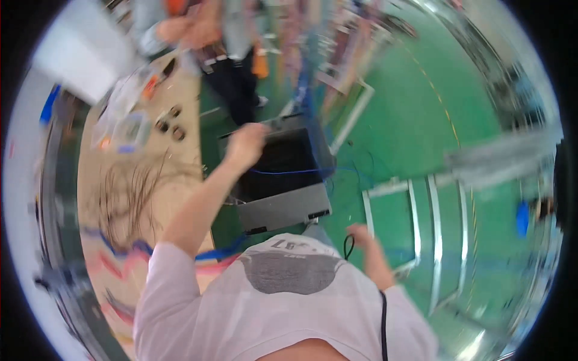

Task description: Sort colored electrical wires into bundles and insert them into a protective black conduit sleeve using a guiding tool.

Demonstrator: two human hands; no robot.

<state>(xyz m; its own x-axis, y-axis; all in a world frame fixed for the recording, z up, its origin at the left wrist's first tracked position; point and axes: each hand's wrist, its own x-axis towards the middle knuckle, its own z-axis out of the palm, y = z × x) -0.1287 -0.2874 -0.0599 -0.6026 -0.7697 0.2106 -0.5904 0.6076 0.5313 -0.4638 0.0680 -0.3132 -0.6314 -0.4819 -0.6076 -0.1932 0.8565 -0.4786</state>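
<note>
Head view: left hand (245, 147) reaches forward over the left part of an open grey box (286, 207); fingers look curled, but blur hides whether they grip its rim, hold something small or just hover. Right hand (359, 236) is low at the body's right, apart from the box, fingers seemingly bent; a black cord loop (348, 246) shows right beside it, can't tell if held.

Box sits in front of the torso, just right of the tabletop (180, 204), dark inside, with a thin blue cable (289, 172) running across its opening and out to the right.

Step in hand, as judged: working at or handling the box with the left hand, right hand not involved. Next move likely calls for a sure left-hand grip and keeping clear of the cable.

Further out: tabletop has loose brown wires (129, 198), small dark round pieces (179, 132), a clear container (132, 129). Another person (232, 90) stands beyond the box. Pale frames (433, 240) lie right, on green floor (409, 120).
</note>
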